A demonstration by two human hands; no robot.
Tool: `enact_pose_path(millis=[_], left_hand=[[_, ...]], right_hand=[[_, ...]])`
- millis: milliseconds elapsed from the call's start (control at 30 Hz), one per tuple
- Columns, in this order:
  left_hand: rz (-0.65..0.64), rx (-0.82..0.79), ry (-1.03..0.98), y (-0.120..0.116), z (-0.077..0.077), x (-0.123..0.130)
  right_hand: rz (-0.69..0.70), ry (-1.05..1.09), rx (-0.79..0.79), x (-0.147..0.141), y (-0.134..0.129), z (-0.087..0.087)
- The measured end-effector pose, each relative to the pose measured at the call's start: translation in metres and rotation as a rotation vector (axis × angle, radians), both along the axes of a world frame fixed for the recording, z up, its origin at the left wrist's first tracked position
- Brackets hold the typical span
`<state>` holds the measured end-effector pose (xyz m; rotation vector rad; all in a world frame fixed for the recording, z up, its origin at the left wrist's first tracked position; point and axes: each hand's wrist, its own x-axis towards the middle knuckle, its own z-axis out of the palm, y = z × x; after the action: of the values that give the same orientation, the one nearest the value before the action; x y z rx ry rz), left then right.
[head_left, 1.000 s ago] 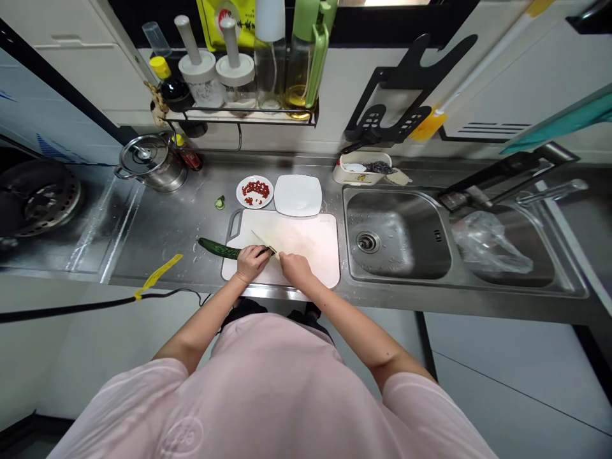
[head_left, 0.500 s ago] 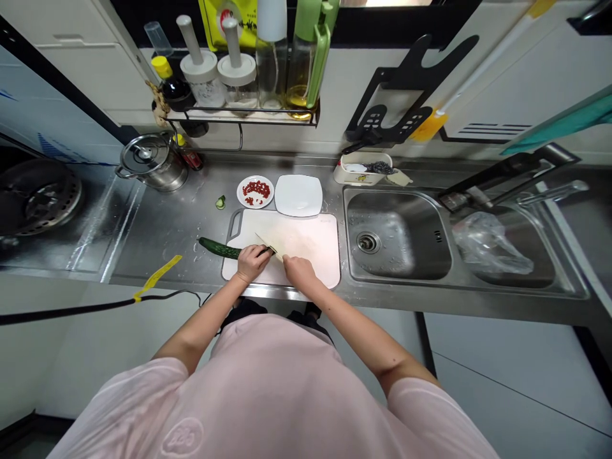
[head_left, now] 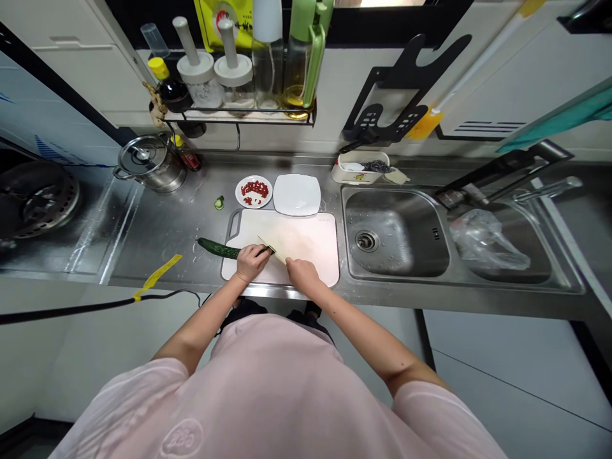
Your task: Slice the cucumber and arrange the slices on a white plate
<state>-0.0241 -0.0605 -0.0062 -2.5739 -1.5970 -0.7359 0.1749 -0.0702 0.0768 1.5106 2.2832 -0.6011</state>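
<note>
Left hand (head_left: 252, 261) clamps cucumber (head_left: 217, 248) on cutting board (head_left: 310, 236); right hand (head_left: 303, 275) grips knife (head_left: 280, 256), now drawn slightly nearer the body; blade at cucumber's end, seemingly mid-stroke.

Mottled dark green along the long, slender cucumber (head_left: 217, 247). White, with a grey handle (head_left: 230, 227), on the rectangular cutting board (head_left: 306, 242). Red on the small chopped pieces (head_left: 255, 187). Silvery grey across the metal counter (head_left: 157, 223). Pale pink on the short-sleeved shirt (head_left: 277, 382).
</note>
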Motion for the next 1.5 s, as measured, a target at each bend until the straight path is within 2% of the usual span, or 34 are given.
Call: enact_pose_path(millis=[567, 933, 1500], left_hand=[[0.007, 0.014, 0.007, 0.000, 0.000, 0.000], [0.014, 0.000, -0.002, 0.000, 0.000, 0.001], [0.008, 0.008, 0.018, 0.000, 0.000, 0.000]], right_hand=[[-0.016, 0.052, 0.070, -0.023, 0.018, -0.001], [-0.025, 0.013, 0.025, -0.002, -0.001, -0.003], [-0.019, 0.040, 0.075, -0.023, 0.016, -0.002]])
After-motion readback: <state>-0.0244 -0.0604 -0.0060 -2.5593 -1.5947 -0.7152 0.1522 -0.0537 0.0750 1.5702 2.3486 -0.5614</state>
